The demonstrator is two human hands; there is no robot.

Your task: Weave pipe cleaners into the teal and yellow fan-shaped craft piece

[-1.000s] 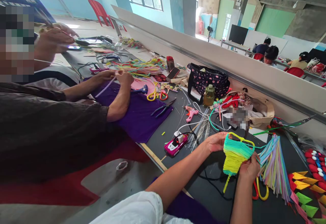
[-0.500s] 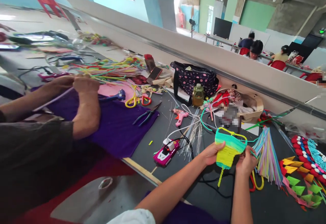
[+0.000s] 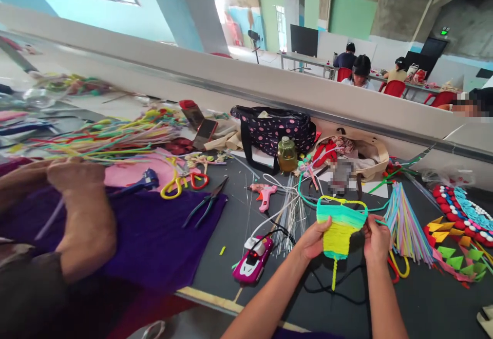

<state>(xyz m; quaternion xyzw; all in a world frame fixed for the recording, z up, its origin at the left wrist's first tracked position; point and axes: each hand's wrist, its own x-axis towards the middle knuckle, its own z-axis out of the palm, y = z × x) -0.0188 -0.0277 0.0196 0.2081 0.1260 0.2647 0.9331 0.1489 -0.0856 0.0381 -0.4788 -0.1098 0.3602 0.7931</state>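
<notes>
Gripping left hand (image 3: 316, 237): nearly closed, thumb on yellow-turquoise piece (image 3: 336, 235)
Right hand (image 3: 376, 239): pinching turquoise strand (image 3: 381, 222)
Long axis: stem (image 3: 334, 275) toward worktop (image 3: 427, 303) near edge

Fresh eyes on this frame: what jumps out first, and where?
Probably the bright turquoise-and-yellow piece, held up over the dark table by the left grip, with the right grip close to its right edge. Next, likely the fan of pastel strands just right of the hands and the magenta car-shaped block to their left. At far left, another person's hand shows by a purple cloth.
</notes>
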